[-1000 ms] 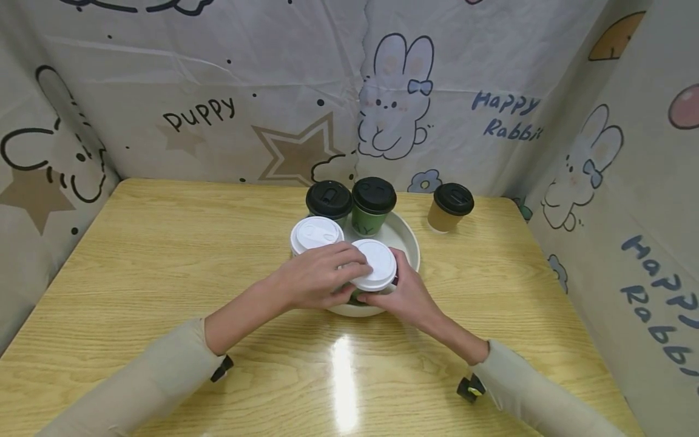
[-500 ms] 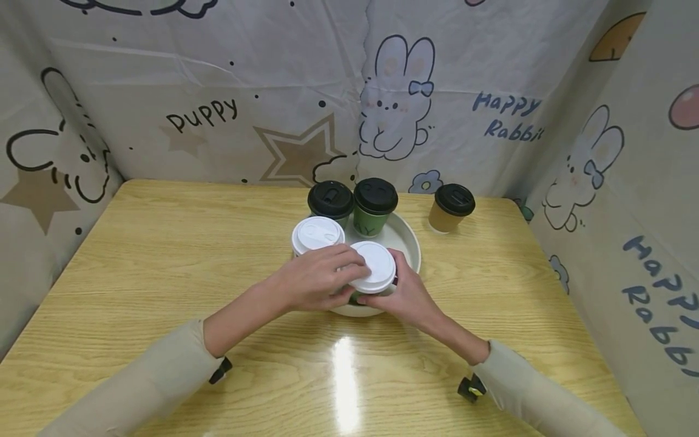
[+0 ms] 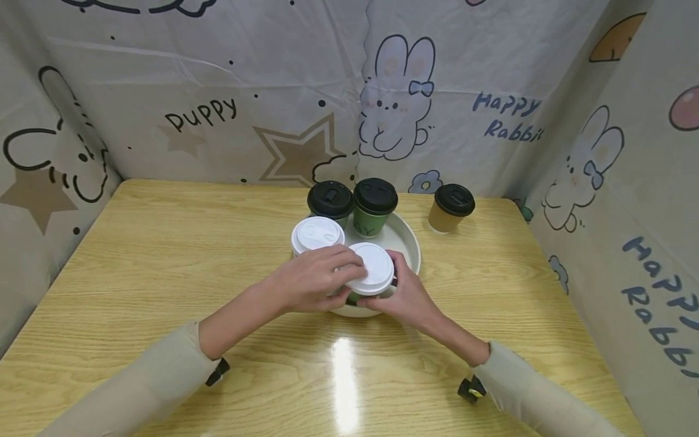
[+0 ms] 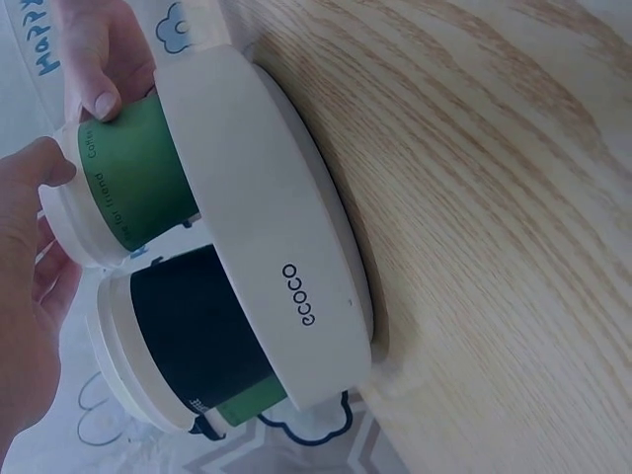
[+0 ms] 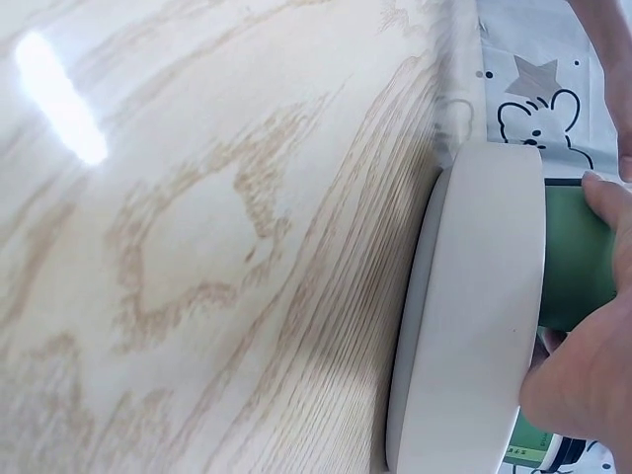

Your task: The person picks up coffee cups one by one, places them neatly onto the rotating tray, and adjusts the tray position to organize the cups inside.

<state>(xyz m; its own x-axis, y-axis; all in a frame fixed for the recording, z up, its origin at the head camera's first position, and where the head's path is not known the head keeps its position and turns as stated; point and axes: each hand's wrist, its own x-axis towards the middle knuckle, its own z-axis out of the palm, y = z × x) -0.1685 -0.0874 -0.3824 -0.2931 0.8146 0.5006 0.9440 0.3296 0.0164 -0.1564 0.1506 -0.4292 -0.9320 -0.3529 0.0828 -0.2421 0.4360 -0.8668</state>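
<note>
A paper cup (image 4: 143,173) with a green sleeve and a white lid (image 3: 377,267) stands at the near side of a round cream tray (image 3: 416,258). My right hand (image 3: 409,294) grips its body from the right, with the thumb on the near side. From the left, my left hand (image 3: 314,276) holds the lid, its fingers over the top and the thumb at the edge. Another white-lidded cup (image 3: 314,232), dark-sleeved in the left wrist view, stands just to the left. Behind are two black-lidded cups, one dark (image 3: 330,199), one green (image 3: 371,221), also on the tray.
A brown cup (image 3: 445,218) with a black lid stands on the wooden table (image 3: 164,255), to the right of the tray. A printed cloth (image 3: 218,79) hangs behind the table and along both sides.
The held white-lidded cup has shifted or tilted slightly leftward and toward the front, and my left hand has moved slightly with it. My right hand keeps its grip; the other cups stay put.
</note>
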